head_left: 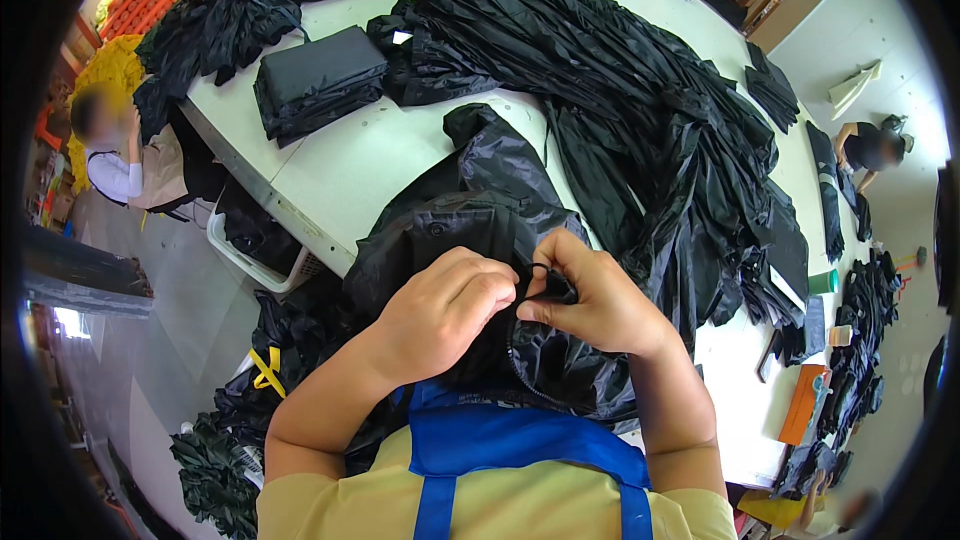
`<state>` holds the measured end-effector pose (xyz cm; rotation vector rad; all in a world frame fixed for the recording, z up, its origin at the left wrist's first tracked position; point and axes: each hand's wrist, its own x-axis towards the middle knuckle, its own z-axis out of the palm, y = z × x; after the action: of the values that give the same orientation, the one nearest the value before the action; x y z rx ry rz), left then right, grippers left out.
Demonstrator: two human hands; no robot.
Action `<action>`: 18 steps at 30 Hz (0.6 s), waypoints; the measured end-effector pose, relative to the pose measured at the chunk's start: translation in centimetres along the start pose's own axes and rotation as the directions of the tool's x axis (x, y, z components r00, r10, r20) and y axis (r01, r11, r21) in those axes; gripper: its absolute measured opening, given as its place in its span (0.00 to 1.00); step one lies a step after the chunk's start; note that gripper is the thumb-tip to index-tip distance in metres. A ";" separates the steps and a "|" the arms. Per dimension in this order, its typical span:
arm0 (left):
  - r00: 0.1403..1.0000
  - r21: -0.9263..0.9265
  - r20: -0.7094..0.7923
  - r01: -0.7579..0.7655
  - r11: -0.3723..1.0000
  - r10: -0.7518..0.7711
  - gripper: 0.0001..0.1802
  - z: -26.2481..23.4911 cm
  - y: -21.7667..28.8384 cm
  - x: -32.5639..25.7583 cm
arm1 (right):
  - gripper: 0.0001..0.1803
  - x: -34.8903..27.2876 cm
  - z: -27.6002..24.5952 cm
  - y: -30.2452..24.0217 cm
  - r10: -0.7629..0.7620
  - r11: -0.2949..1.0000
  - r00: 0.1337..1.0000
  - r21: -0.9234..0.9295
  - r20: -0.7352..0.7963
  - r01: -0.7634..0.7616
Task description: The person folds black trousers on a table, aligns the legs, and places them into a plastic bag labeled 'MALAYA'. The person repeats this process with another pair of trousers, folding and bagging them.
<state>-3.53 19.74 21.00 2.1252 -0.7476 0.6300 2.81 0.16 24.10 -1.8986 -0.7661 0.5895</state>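
Note:
A shiny black jacket [480,165] of thin fabric lies bunched over the table edge in front of me. A round snap button [436,229] shows on its upper part, and a zipper edge [513,365] curves down below my fingers. My left hand [440,310] is closed, its fingertips pinching the jacket near the zipper. Close beside it, my right hand [600,300] pinches a folded black edge of the same jacket between thumb and forefinger. A thin dark loop stands up by the right forefinger. What lies exactly between the left fingertips is hidden.
A long heap of black garments [600,70] covers the table beyond, with a folded black stack [320,80] at the left. Below the table's left edge stands a white basket [262,258]. To the right are a phone [769,356] and an orange box [803,405]. Other people work around.

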 end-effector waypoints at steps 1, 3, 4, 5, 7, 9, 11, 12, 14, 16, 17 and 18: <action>1.000 0.003 0.023 -0.003 1.000 0.003 0.13 -0.1 0.1 0.0 | 0.20 0.0 0.1 -0.1 0.000 1.000 1.000 0.001 0.000 0.000; 0.998 0.010 0.064 -0.016 1.000 0.015 0.13 -0.3 0.2 0.1 | 0.20 -0.1 0.4 0.0 -0.037 0.998 0.999 -0.050 -0.033 0.036; 0.998 0.013 0.062 -0.008 1.000 0.008 0.13 -0.3 0.2 0.0 | 0.20 -0.1 0.6 0.0 -0.059 0.995 0.997 -0.078 -0.050 0.055; 0.998 0.015 0.060 -0.001 1.000 0.000 0.12 -0.3 0.2 -0.1 | 0.20 -0.3 0.9 -0.2 -0.068 0.994 0.994 -0.094 -0.088 0.059; 0.998 0.025 0.059 0.023 0.999 -0.025 0.12 -0.6 0.4 -0.3 | 0.20 -0.7 1.8 -0.3 -0.090 0.990 0.983 -0.123 -0.157 0.071; 0.996 0.003 0.075 0.055 0.998 -0.055 0.12 -0.7 0.2 -0.2 | 0.20 -0.8 2.1 -0.7 -0.132 0.980 0.969 -0.174 -0.210 0.096; 0.989 -0.029 0.126 0.080 0.996 -0.076 0.11 -0.9 0.4 0.0 | 0.19 -1.0 2.5 -0.7 -0.191 0.966 0.947 -0.223 -0.259 0.134; 0.983 -0.046 0.164 0.087 0.995 -0.079 0.11 -1.2 0.7 0.4 | 0.19 -1.2 2.3 -0.8 -0.189 0.965 0.933 -0.233 -0.307 0.119; 0.957 -0.079 0.275 0.114 0.990 -0.088 0.09 -1.2 1.4 0.3 | 0.19 -1.5 1.9 -1.2 -0.185 0.964 0.895 -0.249 -0.405 0.087; 0.934 -0.009 0.358 0.022 1.000 -0.017 0.13 -1.7 2.6 1.3 | 0.18 -2.1 1.9 -0.9 -0.305 0.941 0.819 -0.285 -0.485 0.182; 0.938 0.033 0.346 0.017 0.999 -0.027 0.15 -2.1 2.9 1.9 | 0.18 -2.2 1.9 -0.9 -0.366 0.918 0.795 -0.330 -0.484 0.221; 0.941 0.076 0.336 0.017 0.997 -0.042 0.17 -2.5 3.1 2.2 | 0.18 -2.3 1.9 -0.8 -0.422 0.892 0.770 -0.370 -0.478 0.259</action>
<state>-4.57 19.43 25.42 2.3387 -0.8861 0.2788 -0.30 -0.10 24.20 -1.9716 -0.8117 -0.3197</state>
